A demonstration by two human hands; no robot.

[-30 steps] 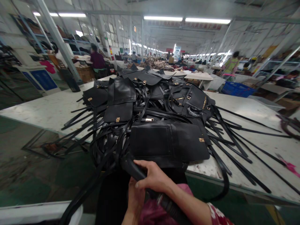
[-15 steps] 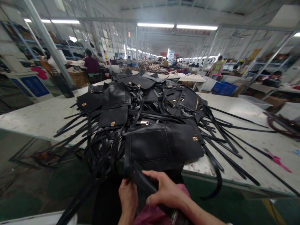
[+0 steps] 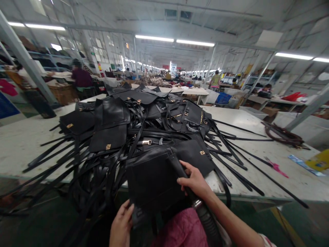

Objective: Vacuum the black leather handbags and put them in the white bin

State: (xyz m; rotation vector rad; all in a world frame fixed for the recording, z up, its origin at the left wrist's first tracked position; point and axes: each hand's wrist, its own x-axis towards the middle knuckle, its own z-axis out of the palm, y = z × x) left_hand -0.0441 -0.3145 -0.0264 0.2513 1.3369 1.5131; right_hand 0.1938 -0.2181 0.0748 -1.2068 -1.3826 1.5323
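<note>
My right hand point(image 3: 194, 180) is wrapped round a black tube-like nozzle point(image 3: 177, 168), whose ribbed hose point(image 3: 209, 219) runs down past my lap. The nozzle's tip lies over a black leather bag piece point(image 3: 150, 175) at the near table edge. At the lower left corner of that piece, my left hand point(image 3: 123, 219) pinches its edge between thumb and fingers. A flap with a gold clasp point(image 3: 202, 152) extends to the right of the nozzle. Behind lies a heap of black bags point(image 3: 110, 120) with gold fittings and long straps.
Black straps point(image 3: 244, 164) spread over the white table point(image 3: 231, 120) to the right. Pink-handled scissors point(image 3: 277, 168), a coil of brown straps point(image 3: 282, 135) and a yellow item point(image 3: 318, 160) lie further right. A metal post point(image 3: 28, 58) stands at left; people sit beyond.
The view has turned right. My right hand has moved up with the nozzle onto the bag piece; my left hand has moved down and left to its corner.
</note>
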